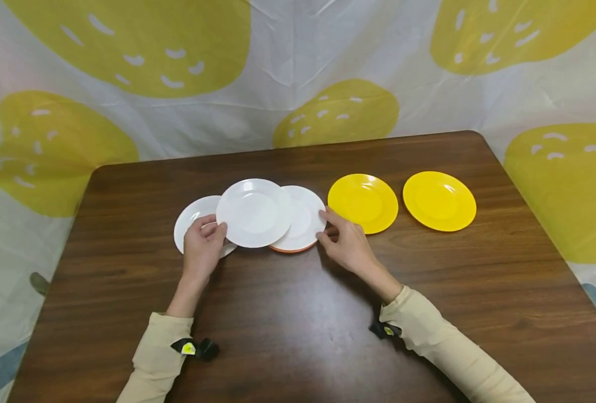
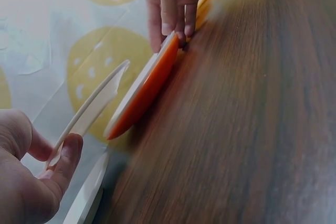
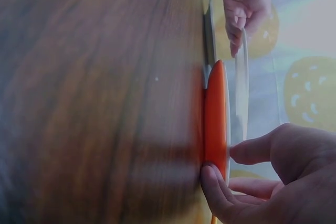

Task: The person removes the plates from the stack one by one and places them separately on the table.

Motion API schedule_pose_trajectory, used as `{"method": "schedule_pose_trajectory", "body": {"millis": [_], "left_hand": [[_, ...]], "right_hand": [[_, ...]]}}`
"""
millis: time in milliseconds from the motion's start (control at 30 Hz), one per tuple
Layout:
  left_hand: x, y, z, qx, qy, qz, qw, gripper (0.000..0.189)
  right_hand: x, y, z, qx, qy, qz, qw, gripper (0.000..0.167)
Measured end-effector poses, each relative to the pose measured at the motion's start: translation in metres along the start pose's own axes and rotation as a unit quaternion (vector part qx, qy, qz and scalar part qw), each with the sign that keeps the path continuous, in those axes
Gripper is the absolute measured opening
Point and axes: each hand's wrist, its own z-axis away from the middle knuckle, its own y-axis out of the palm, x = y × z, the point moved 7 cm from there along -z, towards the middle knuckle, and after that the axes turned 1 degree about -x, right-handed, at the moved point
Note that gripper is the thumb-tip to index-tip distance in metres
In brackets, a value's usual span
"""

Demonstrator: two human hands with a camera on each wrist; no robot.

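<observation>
My left hand [image 1: 203, 246] pinches the left edge of a white plate [image 1: 254, 212], thumb on one face and fingers on the other. That plate is raised and slightly tilted, as the left wrist view shows. Its right side overlaps a second white plate [image 1: 305, 215], which lies on an orange plate [image 3: 215, 114]. In the head view only a thin orange rim shows below the white one. My right hand [image 1: 349, 243] grips the right edge of this white-and-orange stack between thumb and fingers. Another white plate [image 1: 189, 221] lies at the left, partly hidden by the raised plate and my left hand.
Two yellow plates, a nearer-to-centre yellow plate [image 1: 366, 196] and an outer yellow plate [image 1: 440, 201], lie on the right part of the brown wooden table [image 1: 298, 324]. Behind the table hangs a pale cloth [image 1: 187, 126] with yellow shapes.
</observation>
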Motion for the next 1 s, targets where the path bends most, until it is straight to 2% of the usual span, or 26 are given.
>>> {"method": "schedule_pose_trajectory", "body": {"millis": [433,700,1000], "left_hand": [[-0.002,-0.023,-0.003,-0.022,0.011,0.028,0.9993,0.034],[0.001,-0.041,-0.003,-0.037,-0.002,0.003,0.9993,0.036],[-0.003,-0.066,-0.002,-0.057,0.007,-0.002,0.9984,0.038]], "right_hand": [[0.001,-0.004,0.002,-0.002,0.0,-0.001,1.0,0.054],[0.0,-0.004,0.002,-0.002,0.001,-0.003,1.0,0.054],[0.003,-0.004,0.0,-0.004,-0.001,-0.003,1.0,0.053]]}}
